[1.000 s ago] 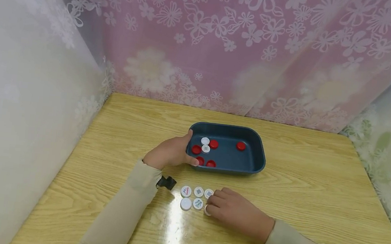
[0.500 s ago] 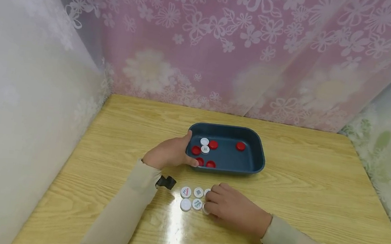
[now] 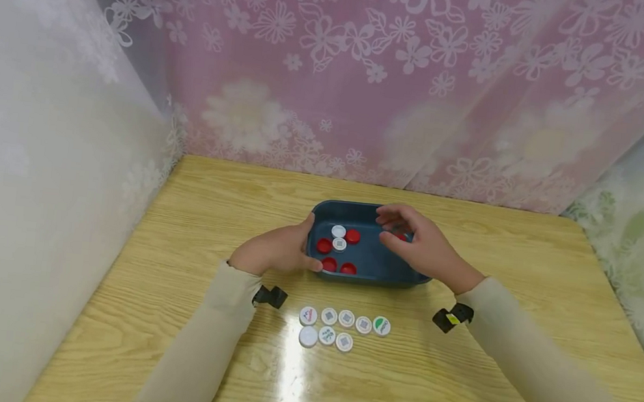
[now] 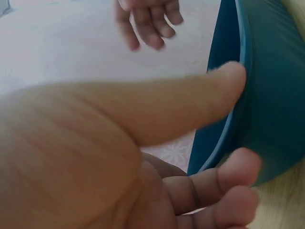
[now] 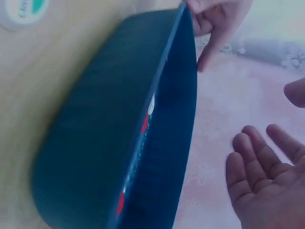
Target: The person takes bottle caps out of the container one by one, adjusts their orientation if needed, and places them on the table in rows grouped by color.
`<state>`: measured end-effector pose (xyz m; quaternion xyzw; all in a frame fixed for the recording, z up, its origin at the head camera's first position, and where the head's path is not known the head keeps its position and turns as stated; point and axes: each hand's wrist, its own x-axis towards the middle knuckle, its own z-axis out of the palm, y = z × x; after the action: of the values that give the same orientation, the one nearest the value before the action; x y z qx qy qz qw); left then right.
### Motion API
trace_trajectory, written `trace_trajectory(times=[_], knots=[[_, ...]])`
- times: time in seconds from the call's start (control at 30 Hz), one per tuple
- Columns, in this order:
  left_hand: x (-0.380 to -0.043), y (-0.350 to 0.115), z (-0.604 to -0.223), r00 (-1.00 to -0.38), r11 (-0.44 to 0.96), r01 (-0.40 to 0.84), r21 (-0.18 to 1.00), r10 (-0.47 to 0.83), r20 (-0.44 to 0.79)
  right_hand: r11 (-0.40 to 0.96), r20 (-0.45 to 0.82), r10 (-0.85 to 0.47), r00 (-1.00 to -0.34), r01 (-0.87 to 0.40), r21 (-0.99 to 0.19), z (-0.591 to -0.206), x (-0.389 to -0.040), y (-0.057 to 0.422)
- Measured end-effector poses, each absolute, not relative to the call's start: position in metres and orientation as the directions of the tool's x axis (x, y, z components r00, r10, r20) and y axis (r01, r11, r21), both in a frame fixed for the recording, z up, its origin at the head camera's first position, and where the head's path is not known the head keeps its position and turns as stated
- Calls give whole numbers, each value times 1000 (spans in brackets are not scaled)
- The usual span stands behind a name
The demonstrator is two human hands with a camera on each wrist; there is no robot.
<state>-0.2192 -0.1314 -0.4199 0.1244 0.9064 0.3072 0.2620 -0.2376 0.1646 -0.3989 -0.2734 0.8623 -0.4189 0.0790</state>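
A dark blue basin (image 3: 373,276) stands on the table in the head view. My left hand (image 3: 278,249) holds its left end, the thumb at the near rim and the fingers around the end. My right hand (image 3: 426,243) hovers over the right part of the basin, fingers loosely bent and apart, with nothing seen in it. Inside the basin lie several red caps (image 3: 352,236) and two white caps (image 3: 339,231); a red one at the right is partly hidden by my right hand. In front of the basin, several white bottle caps (image 3: 347,319) form two rows.
The wooden table (image 3: 521,327) reaches beyond the basin on both sides. A pink flowered curtain (image 3: 368,101) hangs along its back edge, and a pale curtain (image 3: 56,153) hangs at the left. Black straps with cameras (image 3: 270,297) sit on the wrists.
My right hand has gone from the white caps up and away to above the basin, uncovering the caps at the right end of the rows. The left hand stays on the basin.
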Motion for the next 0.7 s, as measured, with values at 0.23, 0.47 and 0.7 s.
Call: trace_trajectory(times=[0.23, 0.47, 0.7], knots=[[-220, -133, -421, -833, 787, 71, 612, 385, -397, 675, 23, -608, -794, -532, -511, -402, -281, 146], [-218, -128, -419, -841, 807, 80, 586, 370, -395, 474, -86, -870, -486, -871, 128, -403, -308, 112], [-213, -126, -413, -841, 791, 50, 610, 363, -402, 494, -268, -820, -505, -862, 114, -416, -315, 76]])
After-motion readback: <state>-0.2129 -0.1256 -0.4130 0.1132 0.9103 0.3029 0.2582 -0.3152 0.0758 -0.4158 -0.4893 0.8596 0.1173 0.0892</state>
